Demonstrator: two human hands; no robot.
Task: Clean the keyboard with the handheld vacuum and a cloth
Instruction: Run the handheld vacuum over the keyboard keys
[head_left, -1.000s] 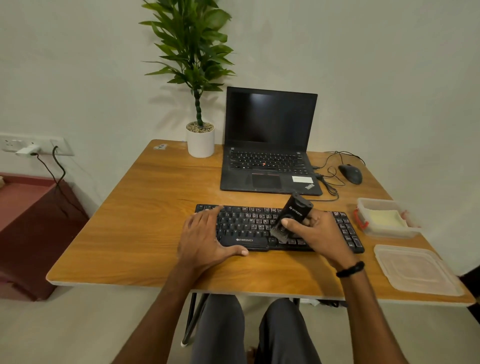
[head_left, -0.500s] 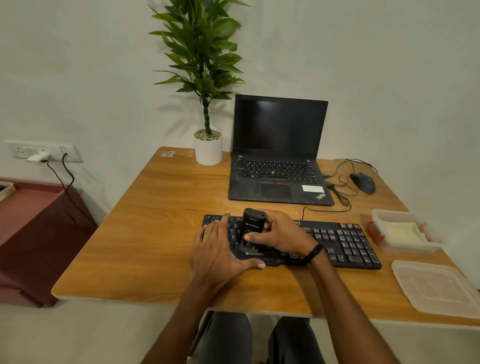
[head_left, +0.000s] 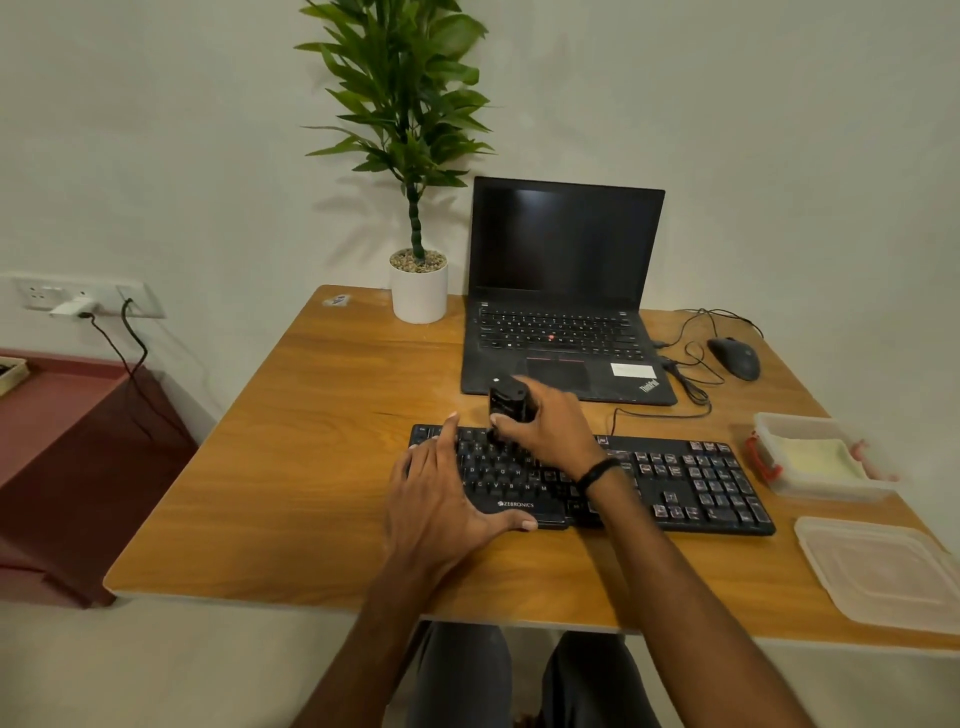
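**Vacuuming the keyboard's far rows with the left end pinned**

The black keyboard (head_left: 691, 483) lies across the wooden bench (head_left: 311, 467). The right grip (head_left: 545, 434) is clasped round a small black handheld vacuum (head_left: 506, 397). It stands nearly upright with its mouth down on the far rows, left of the keyboard's middle. The left grip (head_left: 441, 499) holds nothing. Its fingers lie straight over the keys at the keyboard's left end, and the thumb runs along the near edge, so it seems to act as a clamp.

The step in hand looks like the vacuum pass, and the cloth wipe is not yet begun. To do the pass well:

- Hold the mouth square to the keys and just touching them.
- Draw it slowly along one row at a time, letting it dwell over the gaps where crumbs lodge.
- Press down with the flat palm so the board does not skate.
- Lift that palm later, because the keys beneath it are not reached.
- Much of the right-hand block and number pad likely awaits a pass.

Right of the keyboard sits an open clear tub (head_left: 779, 431) holding something pale yellow, possibly the cloth, though I cannot tell. The tub's lid (head_left: 883, 571) lies nearer, also right of the keyboard. Beyond the keyboard stands an open laptop (head_left: 566, 291), and a trailing cable near its right side could snag a wide sweep.
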